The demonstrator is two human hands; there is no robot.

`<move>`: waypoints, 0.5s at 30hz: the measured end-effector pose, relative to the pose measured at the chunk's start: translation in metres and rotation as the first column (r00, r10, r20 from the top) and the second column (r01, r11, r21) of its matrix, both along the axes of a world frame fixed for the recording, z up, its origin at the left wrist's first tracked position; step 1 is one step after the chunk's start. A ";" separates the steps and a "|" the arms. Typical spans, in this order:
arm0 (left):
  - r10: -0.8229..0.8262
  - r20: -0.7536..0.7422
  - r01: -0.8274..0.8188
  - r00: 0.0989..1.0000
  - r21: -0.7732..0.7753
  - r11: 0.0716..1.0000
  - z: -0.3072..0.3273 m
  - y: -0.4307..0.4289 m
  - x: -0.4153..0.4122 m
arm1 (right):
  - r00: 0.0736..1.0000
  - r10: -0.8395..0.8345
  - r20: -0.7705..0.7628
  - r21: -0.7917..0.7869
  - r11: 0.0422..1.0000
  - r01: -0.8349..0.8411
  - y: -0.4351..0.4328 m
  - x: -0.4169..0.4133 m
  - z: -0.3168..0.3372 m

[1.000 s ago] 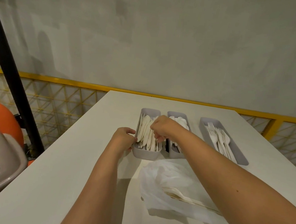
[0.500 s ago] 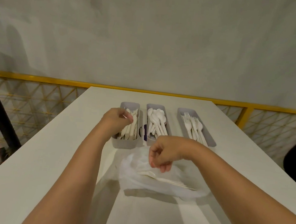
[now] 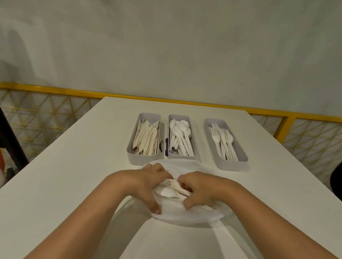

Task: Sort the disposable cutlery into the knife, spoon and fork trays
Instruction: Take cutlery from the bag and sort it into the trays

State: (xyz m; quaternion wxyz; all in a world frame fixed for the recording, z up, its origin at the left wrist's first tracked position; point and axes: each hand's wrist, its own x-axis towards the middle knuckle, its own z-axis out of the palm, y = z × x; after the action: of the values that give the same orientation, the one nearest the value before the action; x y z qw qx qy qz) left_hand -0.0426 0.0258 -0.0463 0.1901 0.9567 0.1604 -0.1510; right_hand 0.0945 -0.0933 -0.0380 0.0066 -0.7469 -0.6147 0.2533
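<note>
A purple label [image 3: 165, 147] sits between the knife tray [image 3: 139, 159] and the spoon tray [image 3: 178, 116], its writing too small to read. Three grey trays stand in a row on the white surface [image 3: 77, 183], the fork tray [image 3: 234, 165] slightly apart at the right. Just in front of them, the left hand [image 3: 148, 181] curls its fingers [image 3: 163, 174] onto the plastic bag [image 3: 190, 216], while the right hand [image 3: 202, 189] grips the loose cutlery [image 3: 172, 187], one fork and one spoon showing, on that bag.
</note>
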 end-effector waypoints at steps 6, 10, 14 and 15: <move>0.045 0.063 -0.042 0.997 -0.048 0.998 -0.006 0.008 -0.005 | 0.997 0.047 0.068 0.036 0.998 -0.049 -0.002 -0.003 -0.009; 0.045 0.078 -0.042 0.996 -0.048 0.998 -0.008 0.011 -0.006 | 0.985 0.109 0.134 0.027 0.993 -0.114 -0.007 -0.003 -0.008; 0.042 0.096 -0.036 0.994 -0.056 0.998 -0.009 0.014 -0.005 | 0.993 0.090 0.077 0.049 0.994 -0.094 -0.008 0.001 -0.012; 0.042 0.101 -0.036 0.994 -0.060 0.998 -0.010 0.015 -0.005 | 0.995 0.084 0.047 0.060 0.994 -0.087 -0.009 0.004 -0.013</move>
State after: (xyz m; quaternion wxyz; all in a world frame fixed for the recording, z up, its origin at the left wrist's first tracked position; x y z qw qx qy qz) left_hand -0.0480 0.0404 -0.0561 0.2285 0.9540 0.1645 -0.1026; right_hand 0.0985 -0.1025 -0.0507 0.0055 -0.7248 -0.6537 0.2174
